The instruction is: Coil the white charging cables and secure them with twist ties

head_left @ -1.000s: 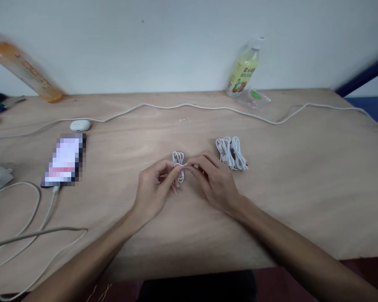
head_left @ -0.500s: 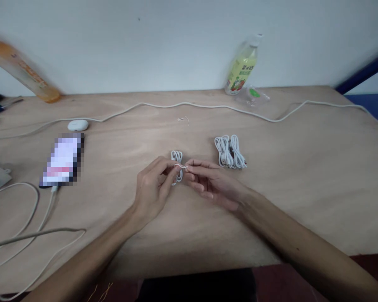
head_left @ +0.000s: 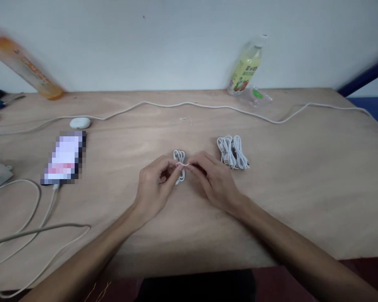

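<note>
A small coiled white cable [head_left: 179, 158] lies at the middle of the wooden table [head_left: 302, 176]. My left hand [head_left: 154, 188] and my right hand [head_left: 212, 180] meet over it, fingers pinched on a thin twist tie [head_left: 182, 165] that crosses the coil. Both hands rest low on the table. To the right of my right hand lie two more bundled white cables [head_left: 232, 152], untouched.
A phone [head_left: 65, 157] lies at the left with a charging cable [head_left: 34, 218] looping off it. A white earbud case [head_left: 80, 123], a long white cord [head_left: 208, 107], a yellow drink bottle [head_left: 244, 69], an orange bottle [head_left: 25, 69] and a loose tie [head_left: 185, 120] sit farther back.
My right hand turned from palm-up fingers half a second ago back to knuckles-up, still pinching the tie. The left hand barely shifted.
</note>
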`<state>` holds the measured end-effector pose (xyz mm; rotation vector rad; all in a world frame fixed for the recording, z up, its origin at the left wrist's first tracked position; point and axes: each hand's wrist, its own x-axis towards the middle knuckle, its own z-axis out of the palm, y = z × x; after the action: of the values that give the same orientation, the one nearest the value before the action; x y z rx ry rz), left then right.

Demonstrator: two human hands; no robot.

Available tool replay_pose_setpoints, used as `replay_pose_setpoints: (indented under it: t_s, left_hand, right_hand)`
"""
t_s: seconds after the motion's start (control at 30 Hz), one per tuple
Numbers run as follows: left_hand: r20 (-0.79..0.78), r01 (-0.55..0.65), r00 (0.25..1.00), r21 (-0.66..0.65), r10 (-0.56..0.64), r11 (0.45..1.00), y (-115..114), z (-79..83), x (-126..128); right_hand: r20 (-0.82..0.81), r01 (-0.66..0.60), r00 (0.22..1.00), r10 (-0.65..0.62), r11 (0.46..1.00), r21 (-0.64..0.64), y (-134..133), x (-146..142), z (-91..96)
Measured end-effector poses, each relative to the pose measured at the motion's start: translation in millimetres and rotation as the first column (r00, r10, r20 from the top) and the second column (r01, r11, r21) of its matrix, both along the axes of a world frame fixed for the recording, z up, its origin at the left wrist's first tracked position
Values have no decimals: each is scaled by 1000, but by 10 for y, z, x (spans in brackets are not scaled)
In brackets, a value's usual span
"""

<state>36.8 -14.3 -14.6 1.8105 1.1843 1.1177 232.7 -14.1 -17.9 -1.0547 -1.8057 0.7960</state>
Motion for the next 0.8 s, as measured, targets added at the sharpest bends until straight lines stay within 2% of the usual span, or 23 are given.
replay_pose_setpoints:
  t_s: [0.07, 0.1, 0.13, 0.17, 0.2, 0.23, 0.27, 0.3, 0.33, 0.37, 0.43, 0.5, 0.57, 0.67, 0.8]
  left_hand:
    - [-54, 2, 999, 75, 2, 997, -4, 17, -4]
    - [-87, 10, 996, 104, -1, 995, -6, 29, -7]
    - [-120, 24, 993, 123, -9, 992, -9, 41, -9]
    - [-147, 40, 989, 133, -20, 990, -11, 52, -10]
    - [-164, 57, 986, 134, -35, 989, -13, 59, -11]
    - [-171, 73, 984, 127, -51, 989, -13, 63, -11]
    - [-170, 84, 983, 115, -63, 990, -12, 63, -10]
    - [-160, 87, 985, 98, -71, 991, -9, 59, -8]
    - [-142, 85, 987, 74, -74, 994, -4, 53, -6]
    - [-118, 76, 990, 47, -70, 996, 2, 45, -4]
    - [-64, 47, 997, -23, -49, 999, 14, 30, 0]
    - [-16, 20, 1000, -93, -21, 995, 25, 19, 5]
    - [24, 10, 1000, -149, -6, 989, 30, 16, 10]
    - [82, 18, 997, -203, -2, 979, 31, 21, 13]
    - [102, 24, 995, -228, -1, 973, 31, 33, 7]
  right_hand:
    - [-120, -32, 993, 10, 983, -182, -7, -7, 41]
    - [-204, -78, 979, 13, 946, -315, -8, -3, 65]
    - [-293, -147, 956, 9, 880, -452, -6, 8, 90]
    - [-373, -224, 928, -6, 790, -571, -1, 24, 114]
    - [-433, -296, 901, -28, 690, -661, 7, 44, 136]
    - [-469, -343, 882, -52, 612, -713, 15, 64, 152]
    - [-480, -365, 874, -67, 561, -743, 24, 82, 162]
    - [-479, -367, 875, -75, 543, -755, 31, 94, 165]
    - [-466, -354, 882, -69, 557, -752, 35, 99, 160]
    - [-443, -328, 895, -49, 600, -730, 36, 98, 148]
    - [-366, -242, 931, -7, 738, -630, 30, 79, 115]
    - [-250, -117, 968, -2, 880, -460, 21, 57, 83]
    - [-115, -12, 993, -17, 968, -249, 15, 50, 61]
    - [56, 9, 998, -9, 1000, 1, 20, 74, 37]
    - [171, -27, 985, 4, 991, 131, 31, 116, -5]
